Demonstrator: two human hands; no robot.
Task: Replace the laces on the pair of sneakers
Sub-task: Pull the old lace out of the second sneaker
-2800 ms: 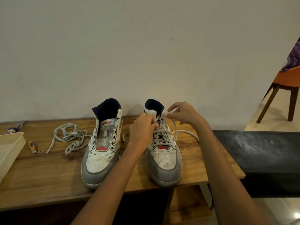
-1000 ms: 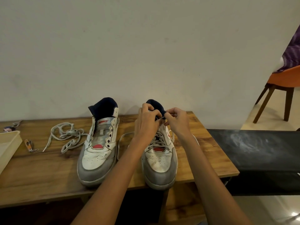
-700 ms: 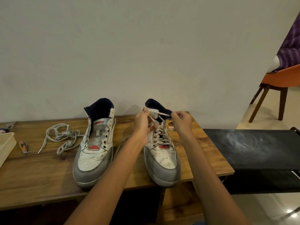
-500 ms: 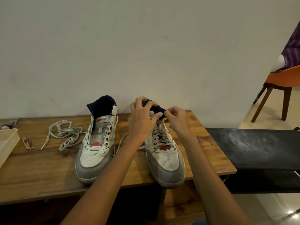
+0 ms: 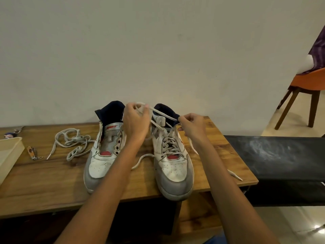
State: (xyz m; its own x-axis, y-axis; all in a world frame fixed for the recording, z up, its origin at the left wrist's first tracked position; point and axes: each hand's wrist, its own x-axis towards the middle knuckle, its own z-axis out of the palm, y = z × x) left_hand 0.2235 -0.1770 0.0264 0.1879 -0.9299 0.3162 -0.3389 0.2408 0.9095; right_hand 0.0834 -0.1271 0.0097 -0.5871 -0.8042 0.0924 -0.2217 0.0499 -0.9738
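Pinching the laced right grey-and-white sneaker's [image 5: 173,161] pale flat lace [image 5: 163,115], my left hand [image 5: 136,123] and right hand [image 5: 192,126] grip its strands near the wooden table's [image 5: 44,182] far edge.

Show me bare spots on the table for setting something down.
Bare wood shows on the table in front of the loose lace, between the tray and the unlaced sneaker. It is crowded around the laced sneaker, with lace ends trailing on both sides.

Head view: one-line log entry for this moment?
right sneaker: laced | left hand: grips lace loop | right hand: pinches lace | left sneaker: unlaced | loose lace: on table
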